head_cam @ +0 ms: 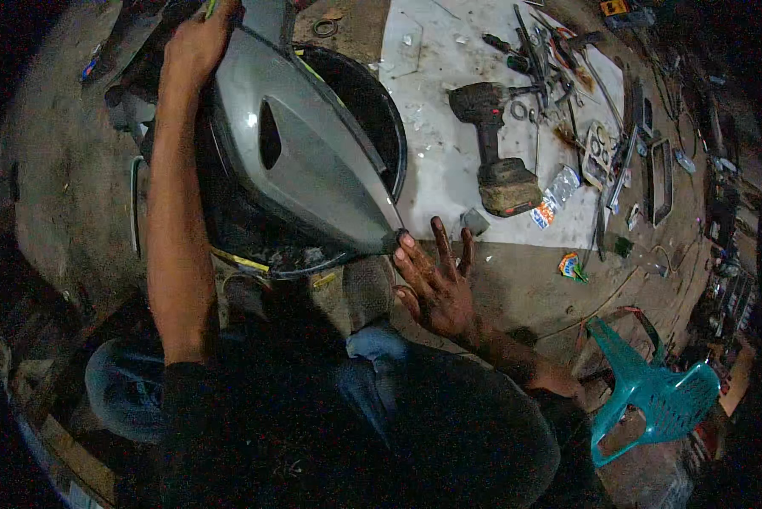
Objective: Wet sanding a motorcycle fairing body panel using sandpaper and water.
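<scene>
A glossy grey motorcycle body panel [304, 172] with a dark teardrop opening lies slanted across a round black basin [394, 121]. At the panel's upper left, my left hand [199, 48] grips its edge, with the fingers partly cut off by the picture's top. A yellow-green strip shows beside that hand. My right hand [441, 289] is at the panel's narrow lower tip. Two of its fingertips touch the dark end there, while the other fingers are spread apart. Wet-looking dark residue lies inside the basin's near side.
On a stained white sheet [432, 184] lie a cordless impact wrench [492, 143], several hand tools [534, 57] and a clear plastic packet [562, 188]. A teal plastic chair [648, 407] stands at the lower right. Clutter lines the right side.
</scene>
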`<state>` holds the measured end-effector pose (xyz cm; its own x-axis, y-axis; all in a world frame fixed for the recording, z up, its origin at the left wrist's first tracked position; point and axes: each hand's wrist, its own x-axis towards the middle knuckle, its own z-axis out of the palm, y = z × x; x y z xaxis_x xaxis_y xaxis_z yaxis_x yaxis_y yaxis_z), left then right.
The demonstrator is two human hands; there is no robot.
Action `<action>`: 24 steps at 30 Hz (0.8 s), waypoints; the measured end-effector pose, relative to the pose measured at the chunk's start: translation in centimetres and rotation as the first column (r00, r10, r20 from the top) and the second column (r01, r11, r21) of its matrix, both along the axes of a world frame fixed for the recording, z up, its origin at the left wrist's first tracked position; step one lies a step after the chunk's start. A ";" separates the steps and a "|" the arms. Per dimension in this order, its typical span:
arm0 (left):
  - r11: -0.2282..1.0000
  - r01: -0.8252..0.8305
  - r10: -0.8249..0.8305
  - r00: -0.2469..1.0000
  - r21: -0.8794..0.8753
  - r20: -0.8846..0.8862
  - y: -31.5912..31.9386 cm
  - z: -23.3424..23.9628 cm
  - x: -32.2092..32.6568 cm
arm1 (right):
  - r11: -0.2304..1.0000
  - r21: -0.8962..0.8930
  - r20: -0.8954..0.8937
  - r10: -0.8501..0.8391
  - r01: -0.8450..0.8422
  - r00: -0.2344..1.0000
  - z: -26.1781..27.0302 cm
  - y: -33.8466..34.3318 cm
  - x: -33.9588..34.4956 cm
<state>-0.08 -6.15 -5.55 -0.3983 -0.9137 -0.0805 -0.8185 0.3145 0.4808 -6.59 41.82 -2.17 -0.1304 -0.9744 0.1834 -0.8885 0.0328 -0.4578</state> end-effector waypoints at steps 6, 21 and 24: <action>1.000 0.023 -0.024 1.000 0.014 0.011 -1.9 -1.8 0.4 | 0.942 0.316 0.055 -0.140 0.116 0.989 -0.1 0.8 1.0; 0.993 -0.119 0.120 0.992 0.020 -0.026 5.5 5.7 -1.9 | 0.991 0.027 -0.019 -0.134 0.134 0.991 2.4 -15.9 -0.7; 0.993 -0.078 0.087 0.989 0.085 -0.118 5.7 5.5 -1.4 | 0.989 0.062 -0.063 -0.134 0.138 0.989 1.9 -16.5 -1.0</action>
<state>-1.45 -0.46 -0.10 -0.3330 -0.9365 -0.1098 -0.7741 0.2050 0.5989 -7.63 25.28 -0.29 -0.2531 -0.9586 0.1301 -0.8989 0.1833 -0.3980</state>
